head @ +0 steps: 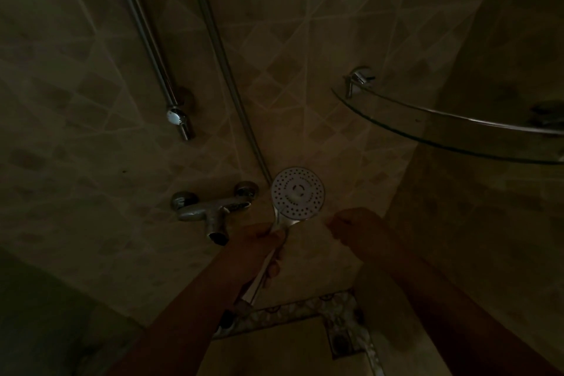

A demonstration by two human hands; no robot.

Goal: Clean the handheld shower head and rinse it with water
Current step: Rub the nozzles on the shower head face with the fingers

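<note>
The handle of the shower head [297, 192] is gripped by the left hand [262, 241], fingers curled round it, with the round white spray face turned toward the camera. The right hand [351, 226] is held just beside it, apart from the head, fingers curled into a loose fist with nothing seen in it (the light is very dim). Just left of the shower head, the mixer tap [210, 210] is fixed to the tiled wall [305, 70]. Farther up, a chrome rail [146, 40] and a hose [219, 55] are seen, and a glass corner shelf [442, 128] at right.
</note>
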